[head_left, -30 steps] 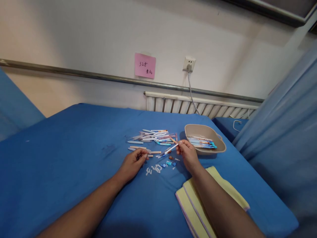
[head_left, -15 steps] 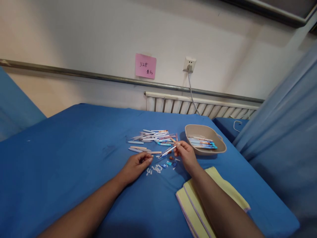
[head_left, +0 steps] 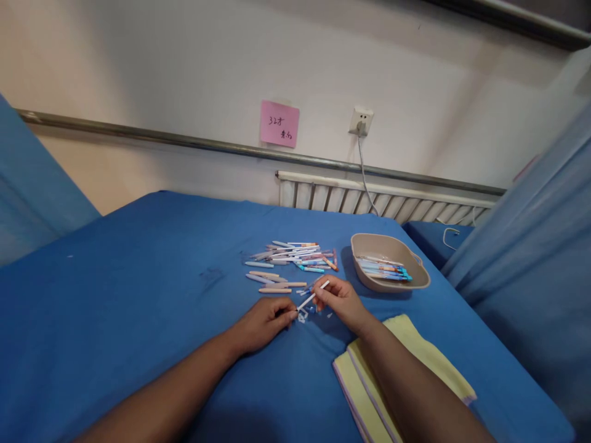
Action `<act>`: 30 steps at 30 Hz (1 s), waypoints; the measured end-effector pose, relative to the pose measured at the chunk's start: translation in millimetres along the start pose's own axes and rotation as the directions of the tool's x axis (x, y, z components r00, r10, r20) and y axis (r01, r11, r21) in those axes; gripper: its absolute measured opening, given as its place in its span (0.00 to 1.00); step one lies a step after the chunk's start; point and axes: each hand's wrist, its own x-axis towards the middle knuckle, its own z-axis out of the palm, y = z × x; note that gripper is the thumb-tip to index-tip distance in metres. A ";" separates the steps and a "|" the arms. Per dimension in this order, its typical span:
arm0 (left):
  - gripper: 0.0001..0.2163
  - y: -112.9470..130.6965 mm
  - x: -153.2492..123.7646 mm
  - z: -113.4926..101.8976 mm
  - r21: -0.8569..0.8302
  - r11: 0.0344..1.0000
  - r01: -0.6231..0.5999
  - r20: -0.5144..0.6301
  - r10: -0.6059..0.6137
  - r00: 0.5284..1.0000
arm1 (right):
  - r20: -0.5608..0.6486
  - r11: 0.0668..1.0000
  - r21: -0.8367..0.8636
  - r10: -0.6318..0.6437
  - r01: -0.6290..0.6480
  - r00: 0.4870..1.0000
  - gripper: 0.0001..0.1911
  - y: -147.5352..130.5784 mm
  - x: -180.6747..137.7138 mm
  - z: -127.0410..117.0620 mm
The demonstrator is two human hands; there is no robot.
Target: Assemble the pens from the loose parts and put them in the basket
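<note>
My right hand (head_left: 339,301) pinches a thin white pen refill (head_left: 313,295) that slants down to the left. My left hand (head_left: 265,320) lies on the blue cloth with its fingers closed at the refill's lower end, among small white and blue pen parts (head_left: 302,317); what it pinches is too small to name. Just beyond the hands lies a loose pile of pens and pen barrels (head_left: 290,255). A beige tray (head_left: 392,283) with several blue pens in it stands to the right of the pile.
A blue cloth (head_left: 138,307) covers the table. A yellow folded pad (head_left: 369,381) lies under my right forearm. A radiator (head_left: 378,200), a wall socket with a cable (head_left: 361,120) and a pink note (head_left: 279,123) are behind. Blue curtain (head_left: 530,258) hangs at the right.
My right hand has brought the refill down and nearer, toward my left hand. My left hand has slid right to meet its lower end. The view shifted slightly.
</note>
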 end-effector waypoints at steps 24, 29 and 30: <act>0.15 -25.1 6.0 -39.5 0.134 0.968 0.214 -0.476 -0.127 0.870 | -0.118 0.986 0.162 0.047 -0.028 0.992 0.12 2.5 3.7 -16.1; 0.14 -32.5 5.7 -48.0 0.239 0.934 0.264 -0.499 -0.115 0.859 | -0.162 0.975 0.222 0.070 -0.033 0.984 0.14 5.1 7.2 -19.3; 0.14 -32.9 5.4 -48.7 0.261 0.926 0.274 -0.490 -0.118 0.864 | -0.167 0.975 0.221 0.071 -0.033 0.983 0.14 5.9 7.7 -19.6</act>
